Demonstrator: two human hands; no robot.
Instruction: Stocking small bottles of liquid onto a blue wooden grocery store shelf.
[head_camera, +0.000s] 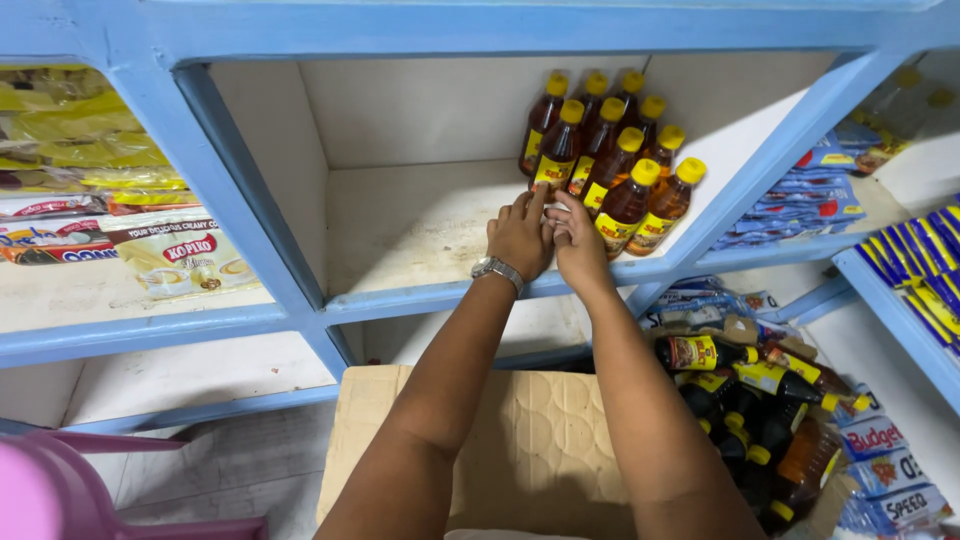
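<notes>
Closest to the camera is a flat tan cardboard sheet (530, 450) with a dimpled pattern, sitting at about 6 o'clock right under the person's forearms. Both arms reach up toward 12 o'clock into a blue-framed shelf (400, 298) with white insides. The left hand (520, 235), with a metal wristwatch (498, 268) on it, and the right hand (577, 240) are pressed together at the front lip of the compartment, fingers extended rather than clenched, touching the base of the front amber bottle (557, 150) in a tight cluster of yellow-capped bottles (615, 150) with yellow and red labels. Can't really tell if either hand has a proper grip on anything; it looks more like nudging. By the looks of it, this is the lining-up step of stocking, squaring the front row against the others, and whatever comes next needs a gentle touch so the packed bottles don't tip. At about 4 o'clock there's a heap of dark bottles (750, 400) with yellow caps lying on their sides, plus blue packets (890, 470) beside them. At 2 o'clock sit stacks of blue sachets (800, 205). Over at 9 o'clock the neighbouring compartment holds cream coffee-mix packs (185, 260) and yellow wrappers (70, 130). A pink plastic chair (60, 490) peeks in at 7 o'clock.
</notes>
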